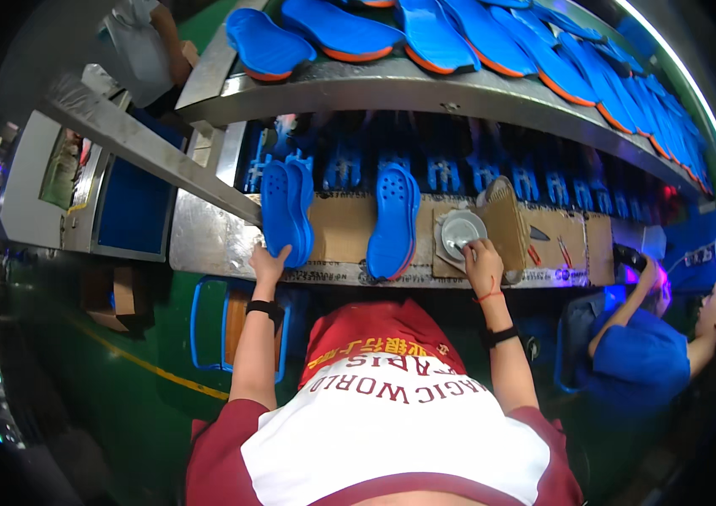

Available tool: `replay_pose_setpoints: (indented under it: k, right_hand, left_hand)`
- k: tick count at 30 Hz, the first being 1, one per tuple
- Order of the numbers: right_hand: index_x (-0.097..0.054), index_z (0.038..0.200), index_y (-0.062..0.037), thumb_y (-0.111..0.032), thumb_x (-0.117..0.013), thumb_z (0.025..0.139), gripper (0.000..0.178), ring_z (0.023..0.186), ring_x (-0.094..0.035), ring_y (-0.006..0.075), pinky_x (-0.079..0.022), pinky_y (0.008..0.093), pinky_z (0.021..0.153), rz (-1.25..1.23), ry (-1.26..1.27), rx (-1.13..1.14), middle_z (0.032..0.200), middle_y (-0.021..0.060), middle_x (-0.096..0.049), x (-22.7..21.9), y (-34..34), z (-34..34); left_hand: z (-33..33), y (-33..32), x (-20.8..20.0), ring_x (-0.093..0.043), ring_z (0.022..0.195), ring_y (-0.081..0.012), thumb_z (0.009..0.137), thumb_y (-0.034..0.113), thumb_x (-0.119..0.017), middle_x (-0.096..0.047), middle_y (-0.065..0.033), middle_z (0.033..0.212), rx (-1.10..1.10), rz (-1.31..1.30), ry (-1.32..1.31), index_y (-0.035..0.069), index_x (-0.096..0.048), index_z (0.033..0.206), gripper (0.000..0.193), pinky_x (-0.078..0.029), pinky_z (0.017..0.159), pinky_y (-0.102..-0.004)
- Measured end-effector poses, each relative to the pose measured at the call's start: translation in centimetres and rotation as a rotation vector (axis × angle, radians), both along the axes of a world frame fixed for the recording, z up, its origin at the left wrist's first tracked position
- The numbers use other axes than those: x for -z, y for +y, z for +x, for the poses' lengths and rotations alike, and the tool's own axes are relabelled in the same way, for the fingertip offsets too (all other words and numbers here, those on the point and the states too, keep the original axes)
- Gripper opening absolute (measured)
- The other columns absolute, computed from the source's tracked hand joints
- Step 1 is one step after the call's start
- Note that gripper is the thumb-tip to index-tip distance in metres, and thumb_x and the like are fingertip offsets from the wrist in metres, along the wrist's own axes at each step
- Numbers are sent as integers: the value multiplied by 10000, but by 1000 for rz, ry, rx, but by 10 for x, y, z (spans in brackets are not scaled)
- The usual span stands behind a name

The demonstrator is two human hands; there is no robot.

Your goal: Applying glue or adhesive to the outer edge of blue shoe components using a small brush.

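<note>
My left hand [269, 264] grips the lower end of a blue shoe sole [281, 211]; another blue sole lies close against its right side. To the right on the bench, a blue sole [392, 215] with holes in its wide end and a reddish edge lies by itself. My right hand [484, 266] is at the near rim of a white bowl [462, 229], fingers drawn together and pointing into it. What those fingers pinch is too small to make out. The bowl stands on a piece of cardboard, beside an upright cardboard flap [503, 221].
Many blue soles with orange edges line the upper shelf [358, 91]. Below it runs a row of blue clamp-like fixtures [442, 173]. Red-handled tools [534, 255] lie on the bench right of the flap. A metal bar [147, 148] slants in from the left. A person in blue [640, 350] works at right.
</note>
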State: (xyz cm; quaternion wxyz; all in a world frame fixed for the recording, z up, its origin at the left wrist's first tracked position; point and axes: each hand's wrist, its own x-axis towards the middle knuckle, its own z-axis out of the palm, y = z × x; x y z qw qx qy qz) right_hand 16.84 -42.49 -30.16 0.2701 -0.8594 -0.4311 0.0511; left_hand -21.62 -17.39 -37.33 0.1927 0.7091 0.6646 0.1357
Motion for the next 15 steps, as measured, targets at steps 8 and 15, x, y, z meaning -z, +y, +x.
replay_pose_setpoints:
  k: [8, 15]
  right_hand:
    - [-670, 828, -73, -195, -624, 813, 131, 768, -624, 347, -493, 425, 666, -84, 10, -61, 883, 119, -630, 20, 14, 11]
    - [-667, 832, -81, -183, -614, 815, 117, 750, -626, 359, -498, 440, 662, -70, -28, -83, 897, 122, -626, 5, 16, 7]
  left_hand:
    - [-36, 14, -55, -640, 856, -204, 799, 101, -688, -631, -101, 973, -180, -666, -987, -3, -531, 1150, 398, -516, 716, -320]
    - [10, -50, -157, -582, 1059, -225, 786, -18, -654, -552, -118, 1180, 10, -699, -1219, 39, -344, 1322, 622, -514, 855, -359]
